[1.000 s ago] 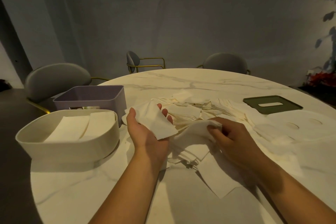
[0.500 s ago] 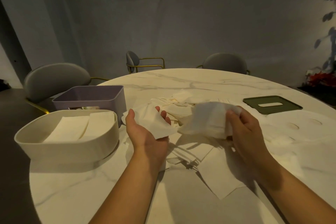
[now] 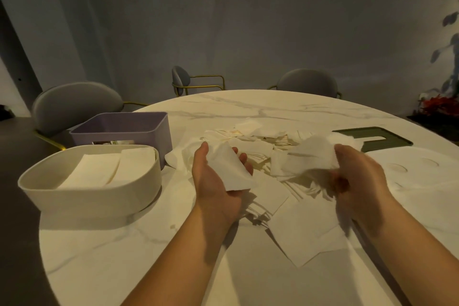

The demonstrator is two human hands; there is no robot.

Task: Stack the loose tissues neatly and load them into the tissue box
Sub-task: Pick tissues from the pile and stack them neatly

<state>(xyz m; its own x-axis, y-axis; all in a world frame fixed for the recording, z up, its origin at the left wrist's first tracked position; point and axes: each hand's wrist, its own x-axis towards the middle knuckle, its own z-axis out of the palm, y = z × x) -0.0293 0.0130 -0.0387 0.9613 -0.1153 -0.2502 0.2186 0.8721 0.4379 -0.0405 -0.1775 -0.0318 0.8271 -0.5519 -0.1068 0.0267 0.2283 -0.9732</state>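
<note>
Mostly sharp, blurred at right: both hands hold tissues above the loose tissues (image 3: 260,135) strewn on the surface (image 3: 119,256).
Left hand (image 3: 216,184) cups a folded tissue (image 3: 232,170), fingers curled behind it; right hand (image 3: 360,181), blurred, grips a crumpled tissue (image 3: 313,154) that hides its fingertips and part of the green lid (image 3: 382,138). Cream tissue box (image 3: 87,202) at left holds flat tissues; the purple box (image 3: 139,129) behind has contents too dim to make out.
</note>
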